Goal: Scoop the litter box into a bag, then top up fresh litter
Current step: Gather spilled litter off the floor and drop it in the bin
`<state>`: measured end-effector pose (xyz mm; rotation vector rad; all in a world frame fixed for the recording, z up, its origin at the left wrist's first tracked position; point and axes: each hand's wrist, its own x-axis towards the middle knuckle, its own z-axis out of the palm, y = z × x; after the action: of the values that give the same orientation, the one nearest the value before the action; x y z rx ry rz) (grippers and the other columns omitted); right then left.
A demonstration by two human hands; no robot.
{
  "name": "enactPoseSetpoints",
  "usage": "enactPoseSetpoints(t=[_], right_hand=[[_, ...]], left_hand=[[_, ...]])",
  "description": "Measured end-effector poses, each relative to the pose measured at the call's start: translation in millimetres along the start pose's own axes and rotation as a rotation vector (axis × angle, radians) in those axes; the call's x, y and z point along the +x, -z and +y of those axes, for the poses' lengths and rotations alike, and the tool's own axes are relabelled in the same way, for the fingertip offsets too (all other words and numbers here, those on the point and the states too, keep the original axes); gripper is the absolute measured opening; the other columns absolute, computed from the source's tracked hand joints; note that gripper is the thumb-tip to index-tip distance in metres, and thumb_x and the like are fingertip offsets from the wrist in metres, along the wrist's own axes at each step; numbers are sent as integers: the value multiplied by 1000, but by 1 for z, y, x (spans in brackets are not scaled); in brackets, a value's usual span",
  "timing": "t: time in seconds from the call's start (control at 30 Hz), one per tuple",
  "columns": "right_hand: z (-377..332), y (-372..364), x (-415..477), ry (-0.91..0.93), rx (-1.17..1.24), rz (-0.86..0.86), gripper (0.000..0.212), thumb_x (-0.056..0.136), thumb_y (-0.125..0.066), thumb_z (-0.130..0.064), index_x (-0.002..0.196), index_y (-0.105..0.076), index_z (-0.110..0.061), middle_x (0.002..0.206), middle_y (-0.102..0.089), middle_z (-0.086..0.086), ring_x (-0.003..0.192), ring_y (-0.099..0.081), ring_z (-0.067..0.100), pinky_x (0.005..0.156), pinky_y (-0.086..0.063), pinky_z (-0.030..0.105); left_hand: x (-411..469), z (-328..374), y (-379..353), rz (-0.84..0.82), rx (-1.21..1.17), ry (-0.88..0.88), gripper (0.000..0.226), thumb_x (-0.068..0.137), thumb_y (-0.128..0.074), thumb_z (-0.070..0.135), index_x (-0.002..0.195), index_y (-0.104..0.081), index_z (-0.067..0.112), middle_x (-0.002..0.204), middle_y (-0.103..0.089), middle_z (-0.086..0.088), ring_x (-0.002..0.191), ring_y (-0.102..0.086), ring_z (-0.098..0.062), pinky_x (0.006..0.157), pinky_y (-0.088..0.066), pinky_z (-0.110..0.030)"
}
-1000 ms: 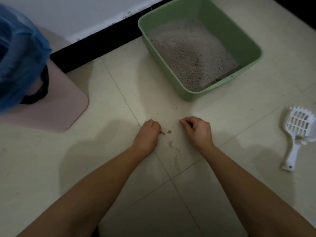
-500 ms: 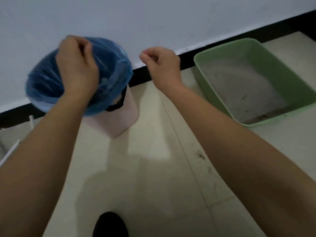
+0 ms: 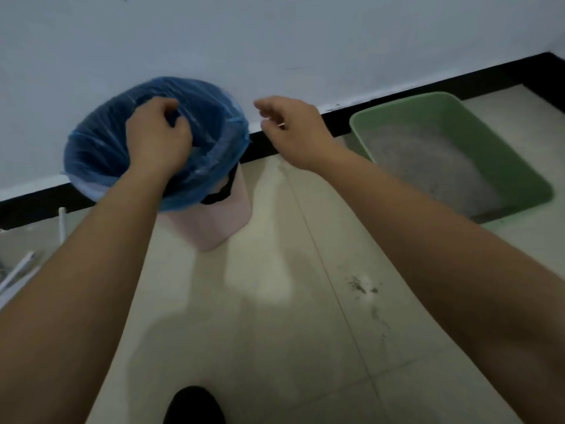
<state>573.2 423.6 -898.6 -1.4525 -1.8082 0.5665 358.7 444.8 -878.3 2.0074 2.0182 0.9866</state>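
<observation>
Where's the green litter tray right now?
Head view: the green plastic litter tray sits on the floor at right, by the black skirting, past the right hand.

A translucent blue bag is lining a pale pink bin. The litter box is showing pale green, its litter speckled grey. A black skirting strip is running under the white wall, and dark specks are dotting the cream floor tiles.
</observation>
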Motion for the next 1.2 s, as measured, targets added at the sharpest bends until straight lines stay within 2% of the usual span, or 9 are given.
enactPoseSetpoints(t=[0.13,0.2,0.3,0.4,0.5,0.6,0.87,1.07,1.2], right_hand=[[63,29,-72,-165,-57,10,33,98,-56,-18,130,-63,-13,122,-68,3,108,-63,15,97,-47,27],[96,34,-118,-253,-78,-15,31,99,-55,-19,127,-65,-15,120,-69,3,105,-64,16,94,-49,28],[145,32,-187,-385,-181,-47,28,98,-57,-21,122,-69,-17,114,-72,3,100,-66,20,88,-50,26],[184,22,-250,-507,-221,-47,26,96,-58,-24,118,-71,-19,111,-71,4,97,-67,22,86,-52,32],[203,3,-302,-554,-274,3,27,96,-57,-26,117,-71,-17,109,-66,4,97,-64,22,83,-53,32],[209,-21,-335,-433,-432,34,37,95,-49,-30,119,-69,-10,103,-60,9,92,-57,30,76,-53,38],[204,-44,-348,-352,-677,-98,49,99,-39,-45,143,-50,-24,128,-50,12,117,-46,31,94,-39,43],[205,-48,-337,-332,-659,-107,46,99,-37,-48,140,-52,-33,128,-51,11,116,-46,31,92,-36,41],[205,-51,-328,-375,-535,-47,46,97,-40,-54,135,-58,-35,123,-52,7,114,-46,29,91,-36,40]], left_hand=[[-38,50,-46,177,-44,-261,33,91,-46,25,118,-61,14,119,-59,-9,113,-51,-24,97,-35,-30],[-72,76,-77,167,-117,-374,26,91,-49,21,111,-63,13,111,-60,-8,105,-52,-23,91,-36,-30],[-135,89,-132,-70,-187,-471,20,91,-52,20,101,-67,12,96,-65,-7,89,-58,-25,81,-45,-37],[-202,70,-178,-366,-197,-364,16,90,-57,16,98,-70,11,91,-64,-7,86,-58,-25,78,-48,-37],[-255,40,-202,-671,-99,-252,29,94,-52,18,119,-64,8,106,-61,-10,101,-56,-26,88,-46,-32],[-284,16,-213,-831,53,-391,46,92,-48,16,136,-49,3,114,-54,-15,106,-50,-32,92,-46,-38],[-290,20,-219,-842,180,-665,62,86,-21,34,143,-45,28,104,-45,-8,93,-43,-27,83,-40,-38],[-282,13,-220,-694,-36,-404,45,89,-36,22,125,-60,9,97,-58,-9,91,-56,-29,79,-50,-39],[-275,6,-219,-629,-60,-212,31,90,-47,10,118,-61,9,106,-60,-8,98,-57,-26,83,-46,-33]])
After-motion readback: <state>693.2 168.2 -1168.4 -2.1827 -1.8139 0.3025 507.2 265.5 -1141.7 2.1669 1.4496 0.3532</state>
